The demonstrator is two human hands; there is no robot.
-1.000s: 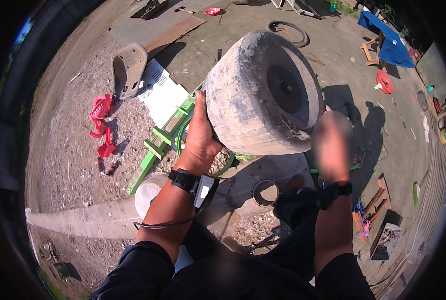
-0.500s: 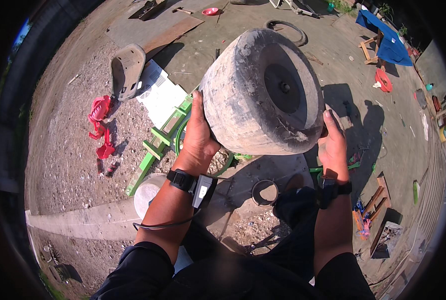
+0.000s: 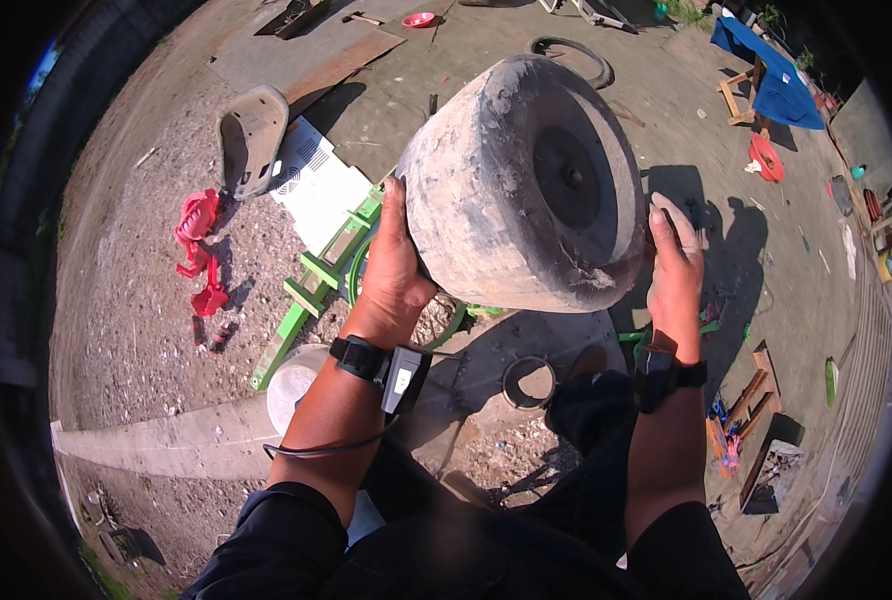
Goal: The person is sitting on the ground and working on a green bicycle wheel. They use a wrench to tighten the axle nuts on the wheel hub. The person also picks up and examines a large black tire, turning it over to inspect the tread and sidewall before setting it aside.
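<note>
A wide, smooth wheel (image 3: 466, 190) caked in grey dirt is held up before me. Its recessed side, with a dark round hub (image 3: 573, 180), faces up and to the right. My left hand (image 3: 398, 255) grips the wheel's left side, thumb upward along the tread; the fingers beneath are hidden. Beside the wheel's right rim is my right hand (image 3: 674, 265), its fingers stretched out and slightly blurred. It looks apart from the rim or barely touching it. Below the wheel lies a green metal frame (image 3: 316, 285), partly covered by my left arm and the wheel.
At the left lie a grey moulded seat (image 3: 253, 140), a white panel (image 3: 316, 200) and broken red plastic pieces (image 3: 201, 220). A white round lid or bucket (image 3: 291, 395) is by my left forearm. A metal ring (image 3: 529, 383) lies near my feet. Wooden pieces (image 3: 756, 400) lie at the right.
My right hand has loosened from the wheel's right rim, its fingers now straighter and spread. The wheel has tilted very slightly; my left hand keeps its hold.
</note>
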